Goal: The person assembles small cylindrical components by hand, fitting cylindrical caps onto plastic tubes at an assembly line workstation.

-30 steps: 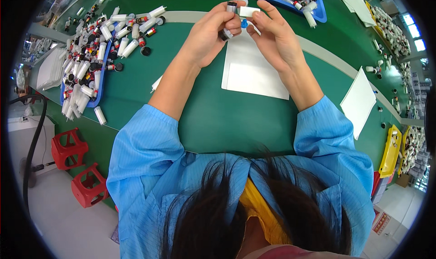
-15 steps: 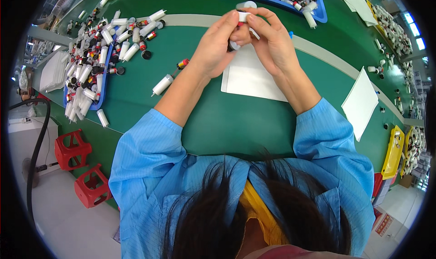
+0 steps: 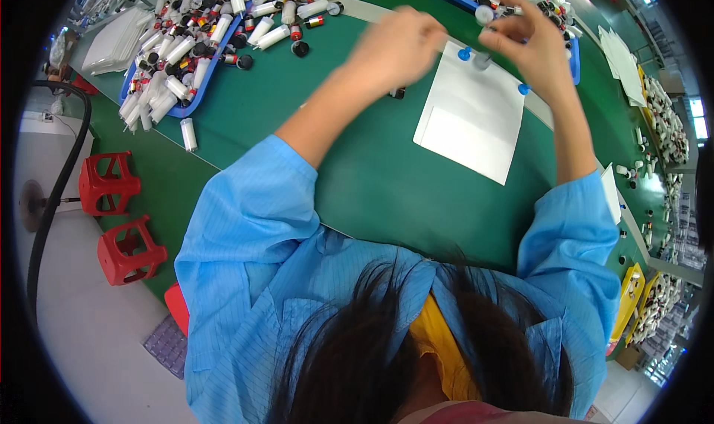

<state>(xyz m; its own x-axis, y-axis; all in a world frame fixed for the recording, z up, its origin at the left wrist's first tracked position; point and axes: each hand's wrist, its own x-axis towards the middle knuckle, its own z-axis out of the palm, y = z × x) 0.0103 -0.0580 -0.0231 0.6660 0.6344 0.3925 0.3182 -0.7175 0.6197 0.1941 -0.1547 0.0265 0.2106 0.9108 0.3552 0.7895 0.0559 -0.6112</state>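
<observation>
My left hand (image 3: 398, 48) is smeared by motion above the green table, left of a white paper sheet (image 3: 465, 145); its fingertips are unclear. Just below it lies a small dark piece (image 3: 399, 94), mostly hidden. My right hand (image 3: 532, 48) is raised beyond the sheet, its thumb and a finger almost touching in a pinch. A white round-ended piece (image 3: 485, 15) shows beside those fingertips; I cannot tell if they grip it. Below them, over the sheet's far edge, is a grey cap-like piece (image 3: 482, 61), between blue knobs (image 3: 465, 53) at that edge.
A blue tray (image 3: 212, 74) heaped with white cylinders and black and red parts stands at left, with loose ones around it. Another blue tray (image 3: 575, 61) of parts is at far right. Red stools (image 3: 109, 184) stand on the floor at left. Yellow trays (image 3: 628, 294) lie at right.
My hands, together around a small white and red part before, have come apart. The left moved left, the right moved right. The view has shifted, showing more of the sheet.
</observation>
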